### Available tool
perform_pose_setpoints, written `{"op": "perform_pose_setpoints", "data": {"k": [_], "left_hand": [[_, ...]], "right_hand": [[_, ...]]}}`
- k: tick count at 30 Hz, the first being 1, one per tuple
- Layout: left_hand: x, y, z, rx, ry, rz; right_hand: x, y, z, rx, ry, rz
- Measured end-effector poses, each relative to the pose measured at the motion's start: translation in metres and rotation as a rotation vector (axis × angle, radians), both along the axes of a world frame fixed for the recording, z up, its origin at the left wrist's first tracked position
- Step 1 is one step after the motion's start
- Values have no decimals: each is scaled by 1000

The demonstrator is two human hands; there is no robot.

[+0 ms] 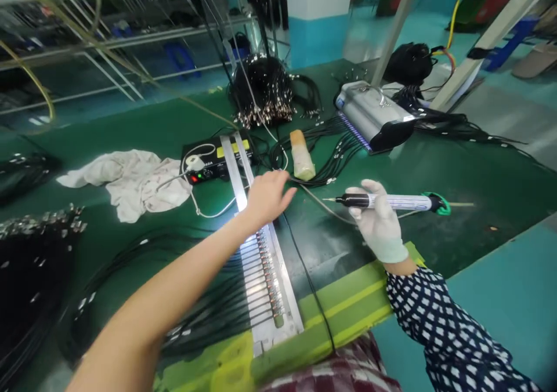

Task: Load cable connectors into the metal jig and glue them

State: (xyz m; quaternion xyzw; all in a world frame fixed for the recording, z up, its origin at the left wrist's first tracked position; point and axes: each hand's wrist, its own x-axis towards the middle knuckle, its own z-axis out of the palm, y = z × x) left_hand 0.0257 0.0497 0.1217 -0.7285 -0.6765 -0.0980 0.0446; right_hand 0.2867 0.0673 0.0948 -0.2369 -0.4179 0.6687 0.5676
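My right hand, in a white glove, is closed around a slim dispensing syringe. Its thin needle points left, and a green clip with a pale tube is at its back end. My left hand, bare, is over the upper part of a long metal fixture, fingers stretched out and thumb apart. Along the fixture lies a row of small metal connectors, with black cables running off to the left. The hand hides part of the fixture; whether it touches it I cannot tell.
Behind the fixture sits a black control box beside a white cloth. A taped bottle-like object lies near a silver machine fed with cables. Cable bundles lie at the back and left. Yellow-green tape lines the front edge.
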Motion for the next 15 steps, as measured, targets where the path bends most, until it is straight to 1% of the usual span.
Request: {"op": "perform_pose_setpoints", "data": {"k": [2, 4, 6, 7, 9, 11, 12, 14, 15], "left_hand": [[32, 41, -3, -6, 9, 126], [54, 75, -7, -65, -63, 257], [63, 93, -9, -102, -129, 307], [63, 95, -7, -97, -145, 295], [53, 82, -1, -61, -154, 230], [31, 51, 7, -5, -169, 96], [18, 29, 10, 17, -176, 7], [-11, -19, 12, 145, -235, -310], [-24, -45, 11, 159, -212, -402]], "right_hand": [[4, 11, -6, -25, 25, -37], [11, 16, -13, -36, 28, -83], [18, 19, -17, -43, 61, -124], [22, 20, -17, -51, 92, -139], [29, 23, -12, -57, 169, -161], [35, 25, -3, -27, 233, -175], [38, 26, 1, -3, 259, -182], [40, 27, 7, 28, 304, -185], [39, 26, 9, 25, 322, -179]]}}
